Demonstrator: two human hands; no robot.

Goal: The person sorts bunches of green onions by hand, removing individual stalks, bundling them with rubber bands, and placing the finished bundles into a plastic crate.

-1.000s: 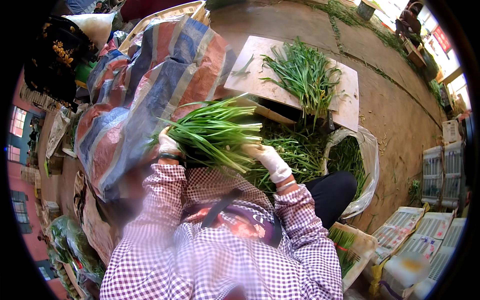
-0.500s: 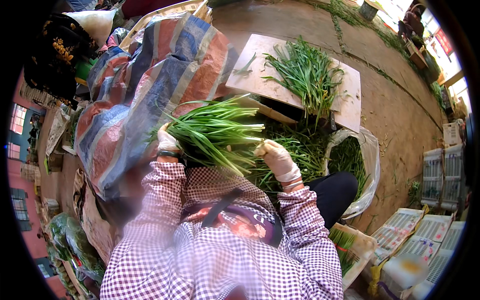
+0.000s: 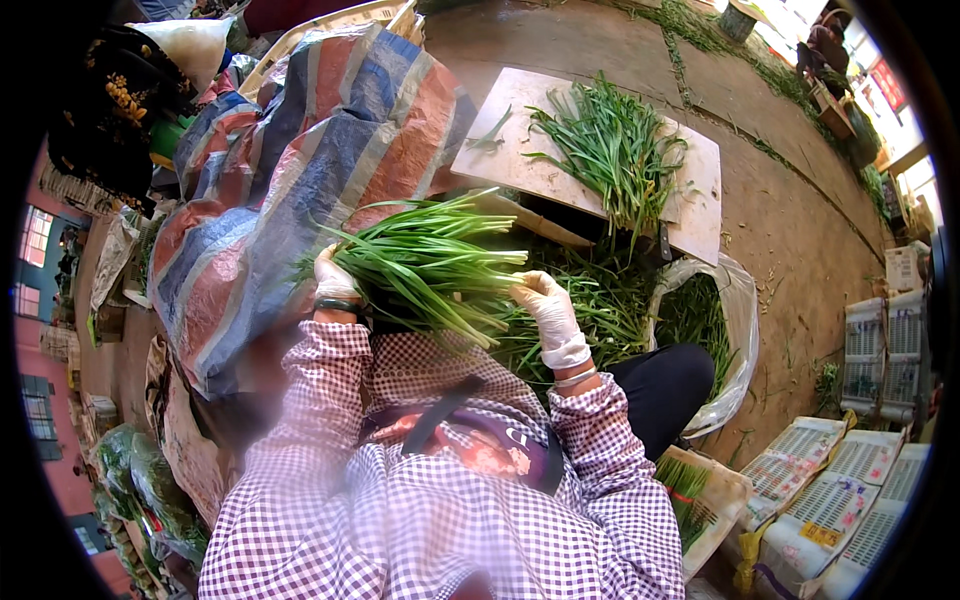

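A loose bunch of green garlic chives point(image 3: 430, 262) lies sideways in front of me, leaf tips to the left and pale stem ends to the right. My left hand point(image 3: 335, 278), in a whitish glove, is closed round its leafy side; part of the fingers is hidden by leaves. At the stem ends my right hand point(image 3: 550, 308), gloved too, has its fingertips pinched together on the stems. Beyond, another pile of garlic chives point(image 3: 615, 150) rests on a pale board point(image 3: 700, 190). A dark handle point(image 3: 664, 243) shows at the board's near edge.
Loose greens point(image 3: 590, 310) fill the space under the board. A clear plastic bag point(image 3: 745, 330) of greens stands beside my right knee. A striped woven sheet point(image 3: 330, 170) covers the left side. White plastic crates point(image 3: 800, 460) stand at the right, near a box point(image 3: 725, 490) with a tied bundle.
My right hand has shifted slightly up at the stem ends, its wrist more upright. My left hand and the bunch have barely moved.
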